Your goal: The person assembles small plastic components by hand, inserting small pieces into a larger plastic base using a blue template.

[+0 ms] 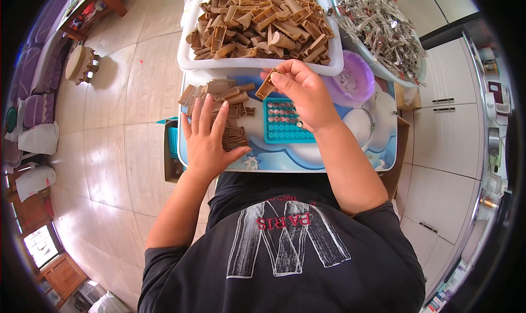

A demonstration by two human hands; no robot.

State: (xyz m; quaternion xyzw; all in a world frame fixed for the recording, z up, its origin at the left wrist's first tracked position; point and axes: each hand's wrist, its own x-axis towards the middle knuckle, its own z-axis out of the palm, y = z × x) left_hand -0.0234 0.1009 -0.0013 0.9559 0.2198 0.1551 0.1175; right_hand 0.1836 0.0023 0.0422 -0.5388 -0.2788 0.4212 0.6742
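Head view: my right hand [304, 91] pinches a tan plastic channel piece [267, 86], left hand [207, 137] flat and open on the loose brown stack [230, 115], which could easily topple if nudged.

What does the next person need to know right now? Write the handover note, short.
Left hand: flat, palm down on the small pile of brown plastic pieces on the table, holding nothing.
Right hand: pinching one brown piece above the teal tray.
Teal tray: a few holes in its top rows filled, the rest empty.
White bin: heaped with more brown pieces.
Bowl of metal parts and purple bowl at the right.
Done: a small pile on the table. Left: the bin is still full.
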